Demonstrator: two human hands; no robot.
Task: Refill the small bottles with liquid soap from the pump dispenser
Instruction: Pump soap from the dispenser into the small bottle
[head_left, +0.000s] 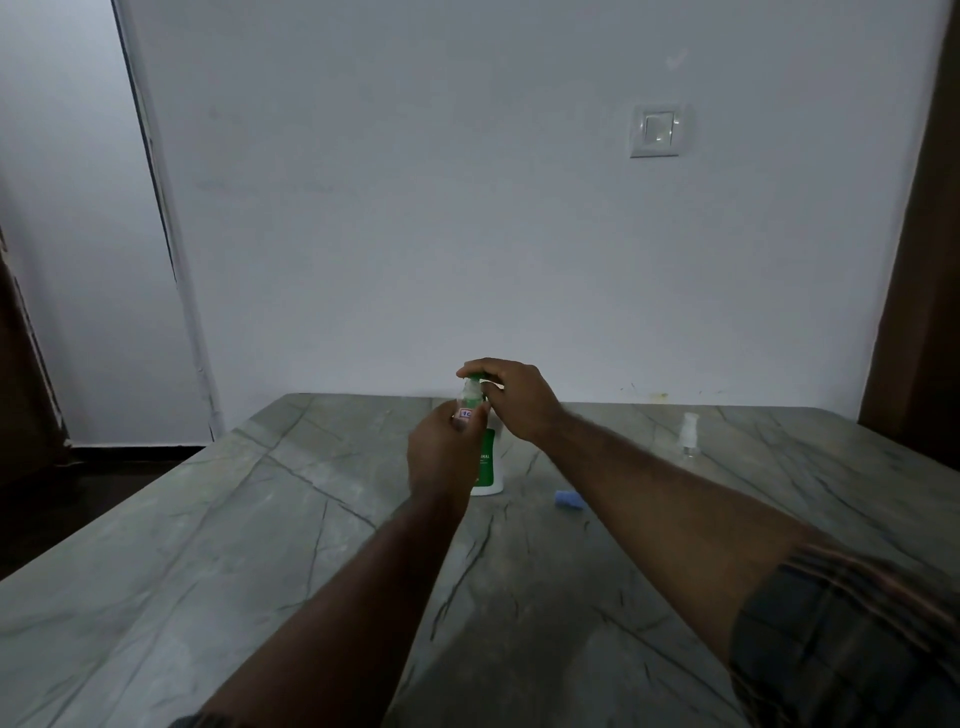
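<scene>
Nearest the camera, two bare forearms reach up from the bottom edge across the grey veined worktop, with a checked sleeve at lower right. Just beyond the right forearm, a small blue piece, perhaps a cap, lies on the stone. At frame centre the left hand has its fingers wrapped round a small clear bottle and lifts it to the nozzle. The right hand curls over the green pump head of the pump dispenser, which stands upright on the worktop partly behind the left hand. The little bottle looks light, stiff and smooth, and it would be slippery if soap runs down it. A grip round its middle, with the mouth left free under the spout, seems the right hold. The dispenser looks heavier and stable, best pressed straight down on its head so it does not tip. Farther off at right a second small bottle stands alone, well apart. A wall switch sits at upper right.
</scene>
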